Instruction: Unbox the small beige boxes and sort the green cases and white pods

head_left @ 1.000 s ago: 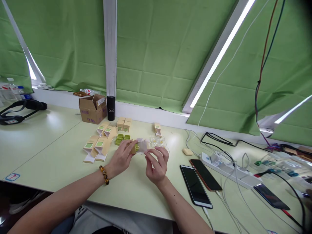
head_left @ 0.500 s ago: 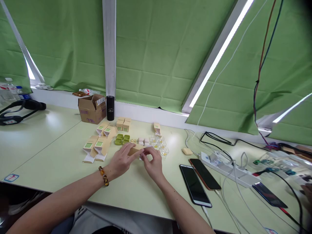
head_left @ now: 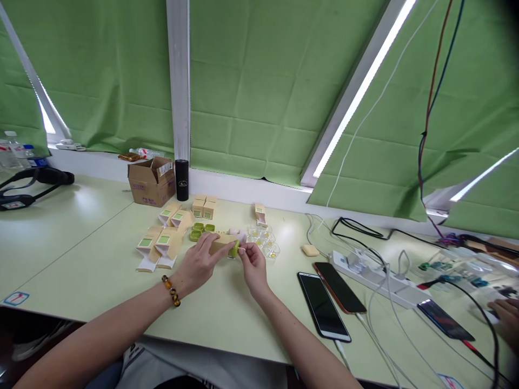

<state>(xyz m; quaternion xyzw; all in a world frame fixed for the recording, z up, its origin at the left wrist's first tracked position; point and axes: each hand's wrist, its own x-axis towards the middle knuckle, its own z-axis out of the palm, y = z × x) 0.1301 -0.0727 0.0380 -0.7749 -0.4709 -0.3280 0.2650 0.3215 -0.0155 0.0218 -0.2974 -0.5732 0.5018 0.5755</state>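
My left hand (head_left: 198,263) grips a small tan carton (head_left: 219,244) lying on its side just above the table. A green round case (head_left: 234,248) sits at the carton's open right end. My right hand (head_left: 252,262) pinches at that end, fingertips against the green case and a bit of white paper. Behind the hands lie two more green cases (head_left: 201,230), several clear cups with yellow bits (head_left: 264,240), and small pale blocks (head_left: 236,233). Flat and folded tan cartons (head_left: 162,242) with green labels lie to the left.
A brown cardboard box (head_left: 151,181) and a black cylinder (head_left: 181,180) stand by the window ledge. Two phones (head_left: 330,301) lie to the right, beside a white power strip (head_left: 377,275) with tangled cables. Another person's hand (head_left: 505,313) shows at the far right edge.
The white wrapper seen a second ago is gone from between my hands. Both hands dropped toward the table, and the green case now shows at the carton's open end.
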